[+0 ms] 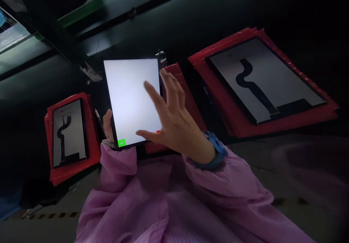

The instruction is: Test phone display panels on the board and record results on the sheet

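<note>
A lit display panel, white with a green box at its lower left corner and a red one at lower right, is held up in front of me. My left hand grips its left edge; the thumb shows, and the other fingers are hidden behind the panel. My right hand is spread over the panel's right side, fingers apart. Its index finger points across the white screen; whether it touches the glass I cannot tell. A blue band circles the right wrist.
To the right, an unlit display panel with a dark flex cable lies on stacked red sheets. A similar panel rests on red sheets at left. More red sheet lies behind my right hand. A pen-like stick is beside my left hand.
</note>
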Action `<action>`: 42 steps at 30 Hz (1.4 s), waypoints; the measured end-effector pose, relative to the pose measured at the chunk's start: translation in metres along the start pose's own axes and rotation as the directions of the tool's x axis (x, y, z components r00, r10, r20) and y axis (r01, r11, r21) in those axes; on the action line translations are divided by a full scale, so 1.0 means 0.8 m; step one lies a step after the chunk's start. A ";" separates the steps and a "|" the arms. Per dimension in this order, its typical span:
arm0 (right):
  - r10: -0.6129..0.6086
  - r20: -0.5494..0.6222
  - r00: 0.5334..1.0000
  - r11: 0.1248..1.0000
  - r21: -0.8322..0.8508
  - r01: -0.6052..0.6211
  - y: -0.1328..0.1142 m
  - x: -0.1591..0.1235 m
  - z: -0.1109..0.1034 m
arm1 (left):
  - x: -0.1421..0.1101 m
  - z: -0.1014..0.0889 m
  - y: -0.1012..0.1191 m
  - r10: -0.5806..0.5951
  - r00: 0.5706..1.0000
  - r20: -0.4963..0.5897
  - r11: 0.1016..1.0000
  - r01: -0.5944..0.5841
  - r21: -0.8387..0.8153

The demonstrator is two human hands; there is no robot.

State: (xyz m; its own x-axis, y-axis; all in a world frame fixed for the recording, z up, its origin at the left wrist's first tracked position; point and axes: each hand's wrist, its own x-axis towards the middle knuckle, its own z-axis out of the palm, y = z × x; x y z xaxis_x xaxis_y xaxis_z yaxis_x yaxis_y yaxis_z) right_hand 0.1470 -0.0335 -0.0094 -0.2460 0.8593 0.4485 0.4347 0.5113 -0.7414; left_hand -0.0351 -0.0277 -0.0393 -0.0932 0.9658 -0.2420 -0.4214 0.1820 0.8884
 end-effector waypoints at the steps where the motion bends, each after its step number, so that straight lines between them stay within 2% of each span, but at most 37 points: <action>1: -0.034 0.026 0.999 0.999 0.022 0.033 0.002 0.010 0.004 | 0.000 0.005 0.000 0.005 1.000 0.021 0.998 -0.004 -0.056; 5: -0.100 0.084 0.991 0.995 -0.003 0.101 0.018 0.032 0.024 | -0.001 0.019 0.000 -0.056 0.997 0.061 0.971 0.069 -0.229; 7: -0.087 0.101 0.991 0.990 -0.098 0.097 0.020 0.032 0.030 | 0.000 0.021 -0.001 -0.110 0.991 0.075 0.958 0.126 -0.257; 10: -0.057 0.105 0.993 0.954 -0.288 0.085 0.012 0.022 0.033 | 0.000 0.020 -0.002 -0.129 0.990 0.055 0.944 0.140 -0.299; 14: -0.127 -0.003 0.992 0.898 -0.425 0.114 0.006 0.009 0.044 | -0.001 0.020 -0.005 -0.130 0.989 0.073 0.914 0.148 -0.379; 18: -0.203 -0.097 0.974 0.913 -0.379 0.152 0.007 0.004 0.046 | -0.006 0.024 -0.004 -0.127 0.989 0.077 0.912 0.147 -0.384; 20: -0.249 -0.142 0.958 0.929 -0.314 0.195 -0.002 -0.002 0.029 | -0.010 0.026 -0.002 -0.135 0.989 0.065 0.919 0.149 -0.364; 22: -0.266 -0.167 0.950 0.939 -0.267 0.216 -0.018 -0.016 -0.001 | -0.014 0.026 0.000 -0.142 0.989 0.046 0.925 0.149 -0.349; 23: -0.243 -0.137 0.960 0.944 -0.259 0.202 -0.027 -0.026 -0.020 | -0.015 0.025 0.000 -0.140 0.990 0.035 0.928 0.143 -0.345; 25: -0.140 0.023 0.990 0.948 -0.284 0.140 -0.043 -0.051 -0.061 | -0.015 0.020 0.001 -0.140 0.990 0.027 0.932 0.141 -0.335; 27: -0.012 0.163 0.986 0.943 -0.326 0.066 -0.053 -0.081 -0.098 | -0.013 0.012 0.001 -0.154 0.988 0.012 0.940 0.150 -0.307; 30: 0.050 0.148 0.988 0.919 -0.395 0.013 -0.058 -0.114 -0.138 | -0.011 0.003 0.000 -0.151 0.988 -0.040 0.963 0.138 -0.231; 33: 0.053 0.131 0.990 0.895 -0.445 0.011 -0.063 -0.112 -0.151 | -0.013 0.004 0.001 -0.108 0.994 -0.034 0.976 0.099 -0.196; 35: 0.009 0.135 0.991 0.865 -0.498 0.060 -0.066 -0.088 -0.144 | -0.016 0.008 0.003 -0.089 0.996 -0.004 0.976 0.087 -0.200; 37: -0.080 0.142 0.987 0.831 -0.538 0.144 -0.065 -0.051 -0.122 | -0.019 0.013 0.005 -0.078 0.997 0.024 0.978 0.081 -0.191; 40: -0.164 0.174 0.971 0.816 -0.528 0.233 -0.050 0.007 -0.074 | -0.019 0.019 0.005 -0.062 0.997 0.054 0.985 0.070 -0.155; 42: -0.193 0.229 0.954 0.838 -0.467 0.281 -0.034 0.035 -0.040 | -0.016 0.022 0.004 -0.022 0.999 0.039 0.989 0.027 -0.144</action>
State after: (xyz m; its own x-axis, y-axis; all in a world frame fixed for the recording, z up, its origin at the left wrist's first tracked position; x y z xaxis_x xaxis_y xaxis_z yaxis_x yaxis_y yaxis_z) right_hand 0.1559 -0.0237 0.0393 -0.5167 0.7243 0.4565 0.6998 0.6645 -0.2623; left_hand -0.0195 -0.0363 -0.0265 -0.0484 0.9681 -0.2457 -0.5495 0.1796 0.8160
